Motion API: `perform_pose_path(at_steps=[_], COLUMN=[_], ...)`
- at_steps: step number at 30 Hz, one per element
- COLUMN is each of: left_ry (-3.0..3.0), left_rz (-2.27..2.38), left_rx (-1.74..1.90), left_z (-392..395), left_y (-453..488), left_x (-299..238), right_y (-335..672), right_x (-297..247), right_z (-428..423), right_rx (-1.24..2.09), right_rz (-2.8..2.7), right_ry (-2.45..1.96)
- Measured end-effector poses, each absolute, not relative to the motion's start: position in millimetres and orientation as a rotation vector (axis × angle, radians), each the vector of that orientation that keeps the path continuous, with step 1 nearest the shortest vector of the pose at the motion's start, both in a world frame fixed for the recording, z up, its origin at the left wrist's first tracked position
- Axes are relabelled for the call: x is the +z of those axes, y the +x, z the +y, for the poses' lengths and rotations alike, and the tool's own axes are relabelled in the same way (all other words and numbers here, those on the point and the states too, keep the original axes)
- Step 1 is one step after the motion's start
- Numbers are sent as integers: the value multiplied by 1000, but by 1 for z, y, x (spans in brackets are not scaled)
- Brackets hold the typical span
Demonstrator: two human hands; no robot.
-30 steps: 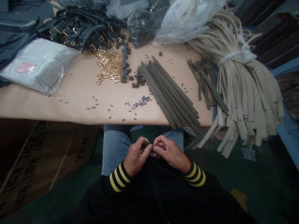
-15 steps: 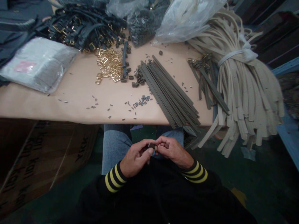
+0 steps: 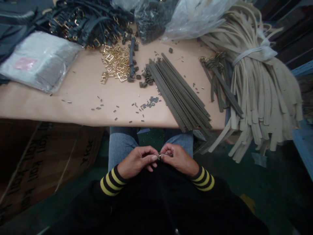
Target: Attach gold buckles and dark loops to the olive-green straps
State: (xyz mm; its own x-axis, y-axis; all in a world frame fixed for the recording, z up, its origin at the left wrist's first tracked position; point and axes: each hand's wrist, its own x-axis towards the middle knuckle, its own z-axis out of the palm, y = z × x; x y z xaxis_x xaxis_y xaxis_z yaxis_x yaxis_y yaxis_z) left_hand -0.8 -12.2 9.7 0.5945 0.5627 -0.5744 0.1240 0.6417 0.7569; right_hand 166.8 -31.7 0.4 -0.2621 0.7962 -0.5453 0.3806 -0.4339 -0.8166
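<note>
My left hand (image 3: 138, 160) and my right hand (image 3: 176, 159) meet over my lap, below the table's front edge. Both are closed in a pinch on one small dark piece with a metal glint (image 3: 159, 157) held between the fingertips; what it is I cannot make out. On the tan table (image 3: 80, 98) above lie a bundle of olive-grey straps (image 3: 178, 94), a heap of gold buckles (image 3: 114, 63), small dark loops (image 3: 144, 80) and scattered little metal bits (image 3: 149, 102).
A thick tied bundle of cream straps (image 3: 264, 81) hangs over the table's right end. Dark buckled straps (image 3: 85, 23) are piled at the back left. A clear packet (image 3: 39, 63) lies left, plastic bags (image 3: 193, 16) at the back. A cardboard box (image 3: 44, 160) stands below left.
Both hands have stayed together on the small piece, shifting slightly lower and turning it between the fingertips. The view has tilted a little.
</note>
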Motion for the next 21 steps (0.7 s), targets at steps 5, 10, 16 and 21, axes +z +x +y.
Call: perform_pose_path(at_steps=[5, 10, 16, 21], left_ry=[896, 821, 737, 754], left_rz=[962, 957, 1003, 1063], left_rx=[253, 273, 412, 497], left_z=[-15, -15, -21, -24], left_y=[-3, -3, 1, 9], left_x=[7, 6, 3, 2], right_y=[163, 167, 171, 172], right_x=[-4, -2, -4, -5], right_z=[-33, -33, -31, -30], right_rx=[1662, 1825, 1892, 1860], right_rz=[-1599, -1474, -1335, -1360], right_ry=[-1691, -1594, -1516, -1515])
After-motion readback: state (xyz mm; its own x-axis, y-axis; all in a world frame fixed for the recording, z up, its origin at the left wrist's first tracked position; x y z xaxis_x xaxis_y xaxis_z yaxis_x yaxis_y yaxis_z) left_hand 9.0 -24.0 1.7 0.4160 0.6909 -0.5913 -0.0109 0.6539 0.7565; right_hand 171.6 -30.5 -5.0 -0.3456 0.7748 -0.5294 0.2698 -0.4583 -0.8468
